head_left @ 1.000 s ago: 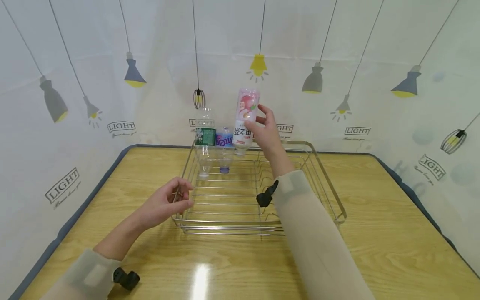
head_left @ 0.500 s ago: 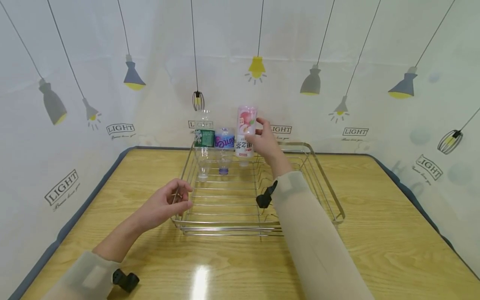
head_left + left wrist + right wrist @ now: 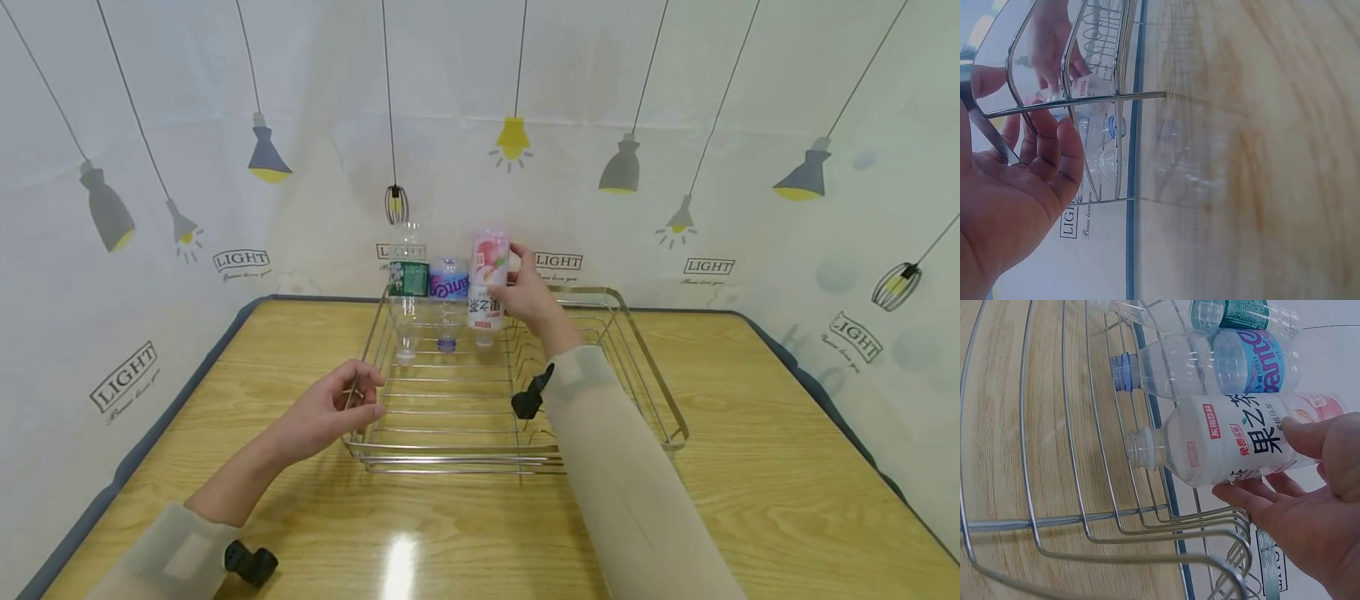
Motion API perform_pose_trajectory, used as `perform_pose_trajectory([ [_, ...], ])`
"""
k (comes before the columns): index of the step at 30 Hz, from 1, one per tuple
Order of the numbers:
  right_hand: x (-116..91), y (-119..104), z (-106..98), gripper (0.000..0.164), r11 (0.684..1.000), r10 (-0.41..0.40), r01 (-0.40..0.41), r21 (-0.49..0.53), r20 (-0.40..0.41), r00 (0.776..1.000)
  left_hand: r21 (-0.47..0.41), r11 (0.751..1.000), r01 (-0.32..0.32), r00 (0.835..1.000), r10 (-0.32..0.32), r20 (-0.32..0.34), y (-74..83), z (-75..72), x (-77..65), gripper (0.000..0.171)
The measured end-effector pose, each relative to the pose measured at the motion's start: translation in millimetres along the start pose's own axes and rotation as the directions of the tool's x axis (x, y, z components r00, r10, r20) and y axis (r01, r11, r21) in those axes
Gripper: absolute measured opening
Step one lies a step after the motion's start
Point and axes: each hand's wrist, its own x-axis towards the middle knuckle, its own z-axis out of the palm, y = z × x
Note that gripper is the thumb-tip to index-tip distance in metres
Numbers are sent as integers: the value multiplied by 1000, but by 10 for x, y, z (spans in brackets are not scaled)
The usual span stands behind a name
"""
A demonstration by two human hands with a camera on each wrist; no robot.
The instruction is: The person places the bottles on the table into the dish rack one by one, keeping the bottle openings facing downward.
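My right hand (image 3: 527, 292) grips an upside-down peach tea bottle (image 3: 486, 279), thumb on one side and fingers on the other. Its uncapped neck points down into the wire dish rack (image 3: 450, 450), as the right wrist view shows. To its left, two more empty bottles lean neck-down along the rack's back: one with a purple-blue label (image 3: 1263, 362) and a blue neck ring, and a taller clear one with a green label (image 3: 408, 279). My left hand (image 3: 330, 408) holds the rack's left front side, its fingers curled around the rim and wires in the left wrist view.
The rack stands on a wood-grain table (image 3: 300, 533). Bent wire dividers (image 3: 1210, 531) rise on its right half, near the right wrist. Behind and on both sides, a curtain (image 3: 322, 150) with printed lamps borders the table.
My right hand has lowered the peach tea bottle into the back of the rack, beside the purple-blue labelled bottle. The left hand keeps its place on the rack.
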Motion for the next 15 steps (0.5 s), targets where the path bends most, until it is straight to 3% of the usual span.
perform_pose_trajectory([
  [15, -9, -9, -15, 87, 999, 38, -38, -16, 0, 999, 16, 1000, -19, 1000, 19, -7, -15, 7, -1, 33],
])
